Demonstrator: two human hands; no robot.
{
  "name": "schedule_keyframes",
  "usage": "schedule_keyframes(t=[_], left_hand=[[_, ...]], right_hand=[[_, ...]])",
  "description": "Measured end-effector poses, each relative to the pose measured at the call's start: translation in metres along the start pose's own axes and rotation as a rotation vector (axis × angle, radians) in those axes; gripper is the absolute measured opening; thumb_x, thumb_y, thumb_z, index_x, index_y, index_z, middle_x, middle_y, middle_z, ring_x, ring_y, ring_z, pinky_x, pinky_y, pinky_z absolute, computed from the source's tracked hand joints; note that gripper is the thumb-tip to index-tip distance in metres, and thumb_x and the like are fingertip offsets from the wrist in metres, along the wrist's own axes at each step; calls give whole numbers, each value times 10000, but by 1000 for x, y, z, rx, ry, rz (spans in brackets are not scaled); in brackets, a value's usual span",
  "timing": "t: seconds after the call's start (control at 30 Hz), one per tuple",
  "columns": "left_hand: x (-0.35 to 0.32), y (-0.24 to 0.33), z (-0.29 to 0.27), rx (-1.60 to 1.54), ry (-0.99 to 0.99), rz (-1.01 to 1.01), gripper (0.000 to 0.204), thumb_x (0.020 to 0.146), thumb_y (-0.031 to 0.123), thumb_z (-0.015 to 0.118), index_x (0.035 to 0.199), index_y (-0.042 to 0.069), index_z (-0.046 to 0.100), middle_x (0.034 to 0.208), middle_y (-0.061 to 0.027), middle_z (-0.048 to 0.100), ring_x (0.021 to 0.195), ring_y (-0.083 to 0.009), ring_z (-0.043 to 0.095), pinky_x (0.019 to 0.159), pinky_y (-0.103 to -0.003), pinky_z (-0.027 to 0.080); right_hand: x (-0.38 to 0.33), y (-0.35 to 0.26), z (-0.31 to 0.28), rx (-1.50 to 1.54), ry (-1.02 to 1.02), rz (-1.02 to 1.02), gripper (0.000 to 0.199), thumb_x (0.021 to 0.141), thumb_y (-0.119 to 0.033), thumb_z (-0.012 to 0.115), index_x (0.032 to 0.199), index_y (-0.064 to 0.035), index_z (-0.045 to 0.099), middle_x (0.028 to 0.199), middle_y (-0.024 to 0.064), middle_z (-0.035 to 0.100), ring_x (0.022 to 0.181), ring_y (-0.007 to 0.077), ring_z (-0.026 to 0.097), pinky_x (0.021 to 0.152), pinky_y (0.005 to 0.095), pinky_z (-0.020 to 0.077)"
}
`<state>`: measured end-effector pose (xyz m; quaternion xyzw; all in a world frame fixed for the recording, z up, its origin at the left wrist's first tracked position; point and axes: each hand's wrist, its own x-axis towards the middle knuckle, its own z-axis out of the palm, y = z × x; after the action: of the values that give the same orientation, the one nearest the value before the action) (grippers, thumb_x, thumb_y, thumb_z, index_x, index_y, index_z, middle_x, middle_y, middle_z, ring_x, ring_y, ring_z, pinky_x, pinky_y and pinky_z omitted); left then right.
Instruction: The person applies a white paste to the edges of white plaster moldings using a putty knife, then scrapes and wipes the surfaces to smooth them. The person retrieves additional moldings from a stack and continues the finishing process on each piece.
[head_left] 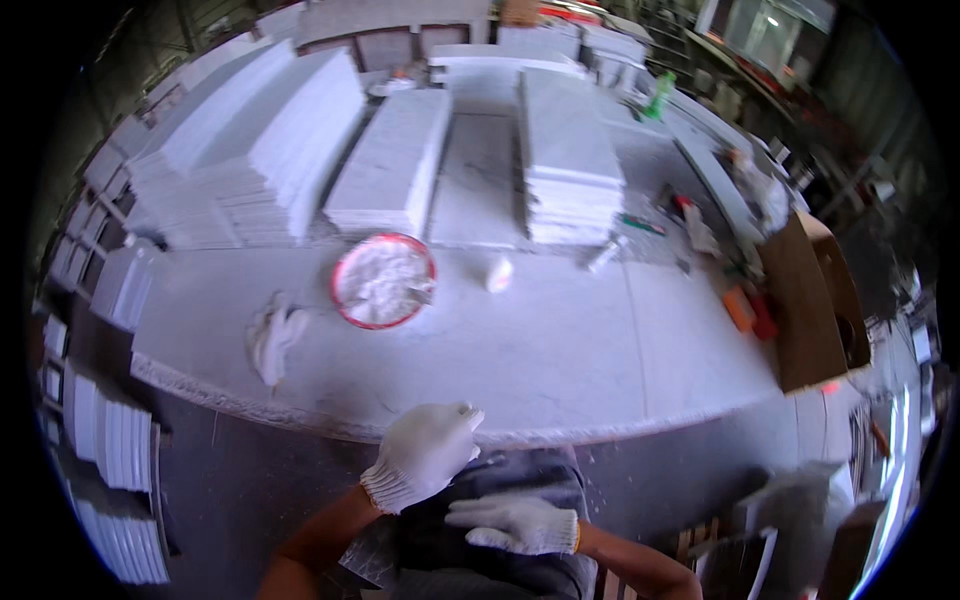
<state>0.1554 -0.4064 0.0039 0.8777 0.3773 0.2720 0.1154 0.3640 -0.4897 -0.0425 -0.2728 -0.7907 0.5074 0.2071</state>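
Both of my hands wear white knitted work gloves. My left hand point(425, 450) is raised just in front of the slab table's near edge, back of the glove upward. Its fingers look bent together, slightly blurred, and no object shows in them. Lower and to the right, my right hand point(515, 525) lies in front of my dark clothing with fingers stretched out to the left, holding nothing. On the table point(480, 360), nearest my left hand, are a loose pair of white gloves point(275, 338) and a red-rimmed bowl of white paste point(385, 280) with a scraper-like tool point(420, 292) in it.
Stacks of pale stone slabs point(390, 160) stand across the table's far side, with another stack point(570, 170) right of them. A small white object point(499, 274) sits mid-table. An open cardboard box point(810, 300), an orange item point(739, 309) and a green bottle point(660, 95) are to the right.
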Motion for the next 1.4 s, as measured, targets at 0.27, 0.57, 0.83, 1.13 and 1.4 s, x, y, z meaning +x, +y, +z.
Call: schedule_keyframes(t=[0.27,0.57,0.83,1.13,1.4], left_hand=[[-5,27,25,-3,-88,189,292,748,279,805,639,123,584,623,-20,560,594,-232,584,570,-386,454],[55,-15,98,61,261,-262,436,829,297,763,1145,53,590,992,-142,640,908,-319,634,761,-423,505],[158,-103,145,288,463,-584,669,719,344,823,1258,91,518,1072,-154,603,990,-357,576,876,-473,446],[168,-176,161,322,623,-746,422,803,399,737,1063,101,590,912,-147,633,864,-359,635,769,-461,503],[163,-136,142,125,557,-683,634,780,329,785,1291,90,496,1181,-201,592,1080,-387,590,899,-482,480]], right_hand=[[-156,18,11,-272,574,483,325,902,-216,640,1159,-17,657,1017,174,682,908,358,667,776,416,543],[-140,60,70,-234,901,649,237,876,-177,649,1082,-88,725,985,167,688,915,338,650,818,395,520],[-148,92,66,-221,1029,706,185,883,-144,647,1022,-53,729,868,164,669,814,336,641,755,402,512],[-159,118,60,-176,1006,673,202,914,-194,626,1024,-60,729,935,159,706,807,337,645,736,411,514],[-153,126,63,-149,1019,642,201,919,-194,620,1040,-70,722,941,160,707,844,341,648,756,416,517]])
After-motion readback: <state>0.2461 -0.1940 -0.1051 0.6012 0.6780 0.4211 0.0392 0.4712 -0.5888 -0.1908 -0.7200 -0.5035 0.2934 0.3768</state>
